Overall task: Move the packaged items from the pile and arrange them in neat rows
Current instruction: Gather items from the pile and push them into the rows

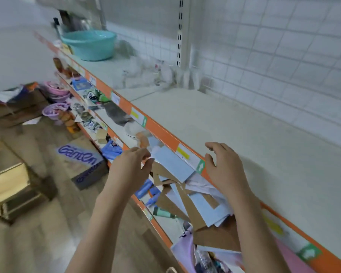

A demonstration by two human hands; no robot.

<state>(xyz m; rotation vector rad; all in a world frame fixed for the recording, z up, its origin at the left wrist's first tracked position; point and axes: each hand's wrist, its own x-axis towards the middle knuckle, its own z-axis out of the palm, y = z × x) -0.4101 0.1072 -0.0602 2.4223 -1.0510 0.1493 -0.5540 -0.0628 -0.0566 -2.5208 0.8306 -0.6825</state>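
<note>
Left hand: the left hand (130, 168) hung over the lower shelf, fingers loosely curled with thumb and fingertips close together; whether it pinched the edge of a packet could not be told.
Right hand: the right hand (223, 168) hovered at the orange front edge of the white upper shelf (234, 134), fingers spread and relaxed, holding nothing.
Pile: the flat packaged items in pale blue and brown card (187, 196) lay in a loose, overlapping heap on the lower shelf, between and below the two hands, several tilted at odd angles.
Destination: the upper shelf looked bare near the hands, so the rows likely belonged there; none had been laid yet.
Nearby: a teal plastic basin (90, 44) stood well apart at the far end of the upper shelf.
Risk: the packets overlapped, so pulling one could drag its neighbours off the lower shelf's front edge onto the floor.
Risk: a packet could catch the orange lip when lifted from beneath it.
</note>
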